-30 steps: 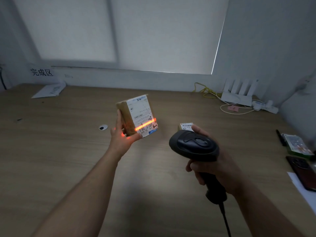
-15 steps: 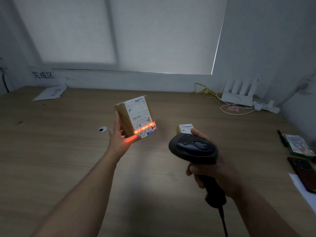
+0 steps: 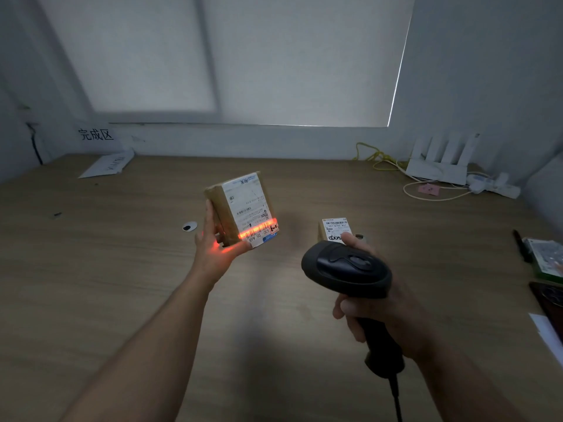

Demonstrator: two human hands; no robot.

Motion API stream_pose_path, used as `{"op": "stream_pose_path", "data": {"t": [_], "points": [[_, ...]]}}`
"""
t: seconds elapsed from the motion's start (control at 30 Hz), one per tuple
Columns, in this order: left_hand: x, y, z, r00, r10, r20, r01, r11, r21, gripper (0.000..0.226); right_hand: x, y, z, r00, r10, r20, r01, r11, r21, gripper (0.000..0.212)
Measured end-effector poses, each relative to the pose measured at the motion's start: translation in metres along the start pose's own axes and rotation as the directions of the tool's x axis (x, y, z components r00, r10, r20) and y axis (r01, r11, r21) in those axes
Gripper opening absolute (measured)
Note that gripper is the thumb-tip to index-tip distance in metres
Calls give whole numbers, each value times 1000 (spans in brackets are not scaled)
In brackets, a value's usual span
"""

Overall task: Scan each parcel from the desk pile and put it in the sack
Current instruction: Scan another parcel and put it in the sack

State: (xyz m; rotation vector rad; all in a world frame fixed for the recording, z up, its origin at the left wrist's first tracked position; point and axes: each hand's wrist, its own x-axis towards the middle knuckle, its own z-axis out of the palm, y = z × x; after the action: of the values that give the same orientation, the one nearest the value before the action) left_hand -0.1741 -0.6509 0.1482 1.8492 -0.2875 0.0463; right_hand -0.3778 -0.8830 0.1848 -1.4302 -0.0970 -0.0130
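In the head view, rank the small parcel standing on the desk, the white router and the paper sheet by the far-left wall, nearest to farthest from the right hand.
1. small parcel, on the desk just beyond the right hand, which grips the scanner.
2. white router, at the far right, against the wall.
3. paper sheet, in the far-left corner.

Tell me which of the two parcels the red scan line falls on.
The larger parcel held up in the left hand: the line crosses its label's barcode. The smaller parcel stands on the desk behind the scanner, unlit.
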Motion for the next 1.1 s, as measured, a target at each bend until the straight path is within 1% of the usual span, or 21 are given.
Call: {"op": "stream_pose_path", "data": {"t": [0.13,0.27,0.37,0.47,0.6,0.7,0.87,1.0,1.1], "points": [[-8,3,4,999,-34,-17,34,999,-18,125,-5,-2,-3,999,-30,39,29,999,34,113],[-23,1,6,998,-48,-49,47,998,-33,123,-6,-3,-5,996,-42,78,37,997,68,116],[-38,1,9,995,-72,-75,67,995,-70,116,-5,0,-7,993,-26,115,16,996,88,119],[-56,0,11,991,-96,-94,85,989,-119,111,-3,8,-5,988,-20,154,3,994,111,117],[-70,-8,-3,980,-126,-154,104,985,-141,113,-5,14,5,980,-18,198,-2,995,100,110],[-77,-11,-26,970,-132,-203,108,987,-121,114,-8,13,17,970,-20,241,-1,996,86,106],[-95,-22,-81,963,-133,-235,119,990,-70,116,-7,7,51,939,-26,342,-2,997,79,105],[-114,-34,-131,952,-130,-277,121,991,-49,117,-6,9,91,931,-2,366,-5,1000,19,101],[-135,-42,-170,941,-138,-310,124,990,-64,120,-7,13,128,920,28,391,-26,1000,-9,101]]}}
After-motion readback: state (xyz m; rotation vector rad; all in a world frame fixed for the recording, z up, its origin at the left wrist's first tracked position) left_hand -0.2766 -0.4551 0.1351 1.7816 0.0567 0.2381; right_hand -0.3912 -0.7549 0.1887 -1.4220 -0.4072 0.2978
